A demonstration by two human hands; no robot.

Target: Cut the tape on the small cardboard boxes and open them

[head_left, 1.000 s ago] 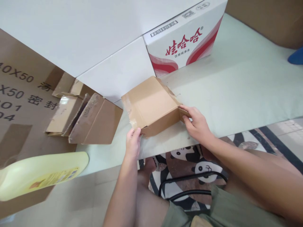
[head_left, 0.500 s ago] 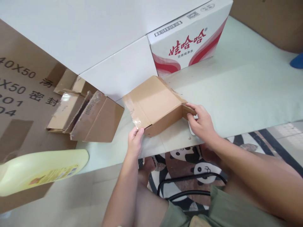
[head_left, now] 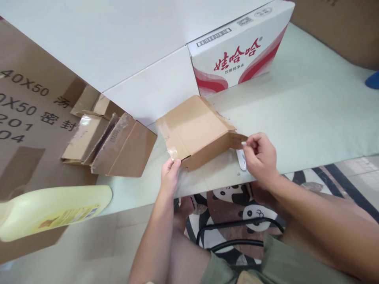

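A small brown cardboard box (head_left: 195,126) lies on the pale green tabletop, one end flap (head_left: 237,141) folded outward on its right. Clear tape clings to its near left corner, where my left hand (head_left: 170,171) pinches the edge between thumb and fingers. Curled closed at the flap's outer edge is my right hand (head_left: 261,156). A tiny pale bit shows at its fingertips; I cannot tell if it is tape or a nail. Beneath that flap sits a slim white plastic object (head_left: 241,159), partly hidden by the flap and hand.
Flattened cardboard boxes (head_left: 126,146) lean at the left beside a big printed carton (head_left: 26,118). A yellow-green bottle (head_left: 56,209) stands at the front left. Behind are a white box (head_left: 154,83) and a red-and-white water carton (head_left: 237,59). Something blue (head_left: 373,80) shows far right.
My right hand has shifted right and its fingers have curled tighter; more of the flap and the white object now shows. My left hand keeps its pinch on the corner.
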